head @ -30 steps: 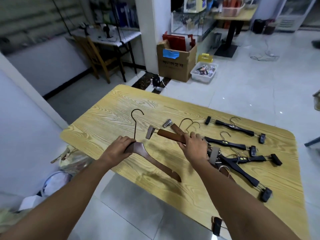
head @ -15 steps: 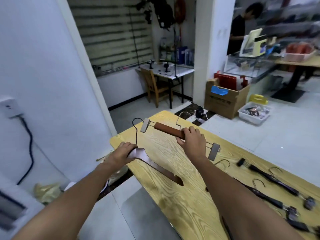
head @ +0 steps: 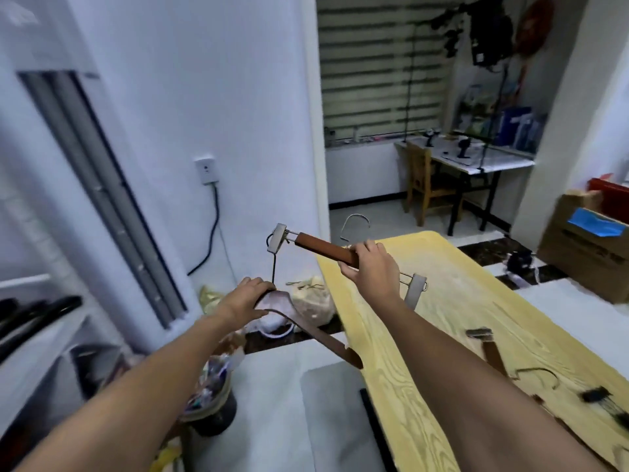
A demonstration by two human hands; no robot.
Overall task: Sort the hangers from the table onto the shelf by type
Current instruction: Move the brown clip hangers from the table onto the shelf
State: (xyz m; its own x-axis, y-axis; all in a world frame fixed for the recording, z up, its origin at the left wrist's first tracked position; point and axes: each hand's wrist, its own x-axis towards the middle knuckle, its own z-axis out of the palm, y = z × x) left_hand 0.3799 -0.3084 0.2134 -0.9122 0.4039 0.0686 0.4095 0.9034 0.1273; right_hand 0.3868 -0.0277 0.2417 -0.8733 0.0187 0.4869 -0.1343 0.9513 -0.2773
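Clip hanger (head: 323, 248): brown wooden bar with a grey clip at each end and a silver hook. It is held in the air, tilted, over the table's (head: 459, 284) far left corner. The right hand (head: 371, 270) grips the bar near its middle, fingers curled over it, thumb under.

Curved wooden hanger (head: 323, 340): dark brown, off the table, just left of its left edge. The lower tip is right at the table edge; whether it touches cannot be told. Its thin dark wire hook points up, and the hook top sits behind the clip hanger's left clip. The left hand (head: 246, 298) holds it at the neck, fingers wrapped round.

On the table, right of the right forearm, another brown clip hanger (head: 492, 356) lies flat. Black hangers (head: 595, 394) lie near the table's right side, blurred.

Far left of the table is a white shelf (head: 34, 352) with dark shapes (head: 41, 311) on it, too blurred to identify.

Plastic bags (head: 309, 301) sit on the floor by the table's left edge. A wall socket (head: 205, 170) with a cable is on the wall left of the table. Beyond the table's far end are a wooden chair (head: 425, 185) and a cardboard box (head: 585, 243).
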